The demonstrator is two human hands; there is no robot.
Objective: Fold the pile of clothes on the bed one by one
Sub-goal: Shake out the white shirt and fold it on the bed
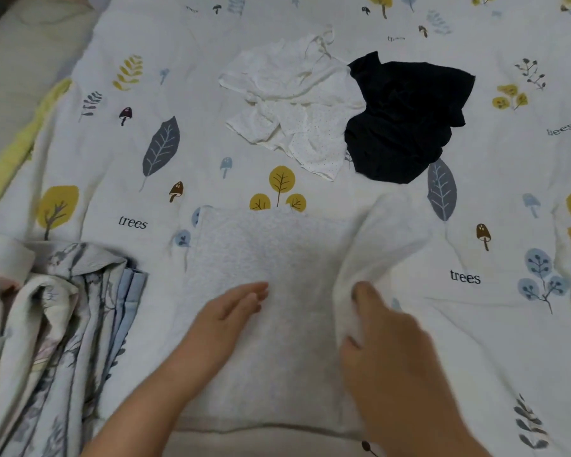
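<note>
Folding step: the person is working on one pale towel-like cloth [264, 291]; I judge the fold is about half done, because its right side is lifted while the rest lies flat.
Bed cover [475, 225]: white with printed trees and leaves, it lies under everything and goes far past the grip on all sides.
Pale cloth: it lies directly under both hands, in the near middle of the bed; its raised edge [370, 245] goes up and away from the right hand.
Patterned bundle [56, 324]: grey-blue fabric, well apart to the left of the left hand.
Dark garment [406, 117]: crumpled, far beyond the grip, touching the white garment [294, 103] at its left; both wait unfolded.
Right hand [386, 344]: fingers are curled round the lifted edge, pinching it.
Left hand [231, 311]: fingers are straight and together, pressing flat on the cloth just beside the fold line.
Next move: I think the right hand must carry the edge over toward the left hand, which holds the cloth steady, then smooth it.
</note>
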